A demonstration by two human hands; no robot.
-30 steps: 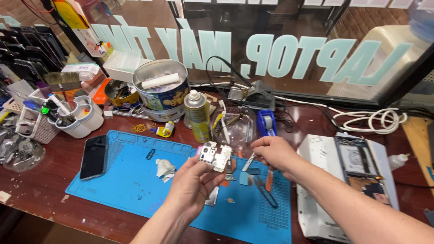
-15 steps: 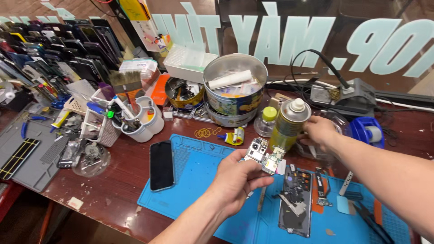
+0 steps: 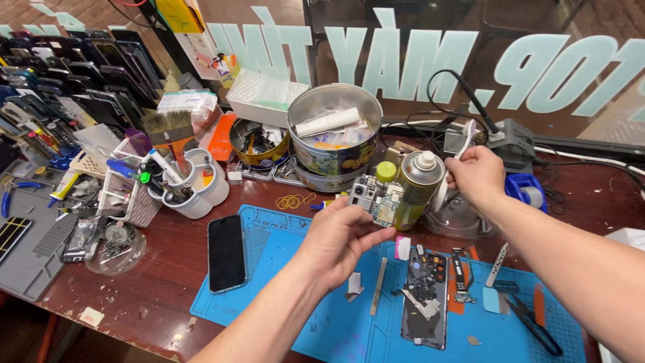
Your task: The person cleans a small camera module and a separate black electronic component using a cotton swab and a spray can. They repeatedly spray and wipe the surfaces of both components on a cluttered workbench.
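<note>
Left hand [image 3: 339,242] pinched shut around a small phone circuit board [image 3: 376,198], held up off the bench just in front of the spray can [image 3: 415,188], board nearly touching the can's side. Right hand [image 3: 478,176] closed on a white brush-like tool [image 3: 457,144], hovering above a clear dish [image 3: 457,216] right behind the can.

Not much free room around those hands. Yellow-capped bottle [image 3: 385,172] tucked just left of the can, big round tin [image 3: 334,144] stuffed with tubes right behind, smaller tin [image 3: 259,142] beside that. Soldering station [image 3: 514,142] and tape dispenser [image 3: 527,190] crowding the right side.

Down below, blue work mat [image 3: 289,302] with an opened phone body [image 3: 424,299] lying flat, tweezers [image 3: 531,323] and a few pry tools near the right edge. Dark phone [image 3: 226,252] lying face up, half over the mat's left edge. Open patch of mat between the dark phone and the left wrist, pretty much the only bare spot.

Further left: white cup holder [image 3: 195,188] full of pens and brushes, white basket [image 3: 127,195], glass dish of small parts [image 3: 114,245], grey mat [image 3: 33,249] at the bench corner. Surface itself a worn reddish wooden bench [image 3: 168,296], front edge close to the mat. Rows of phones [image 3: 60,81] racked at the back left, glass shopfront with mirrored lettering [image 3: 416,60] straight behind.
</note>
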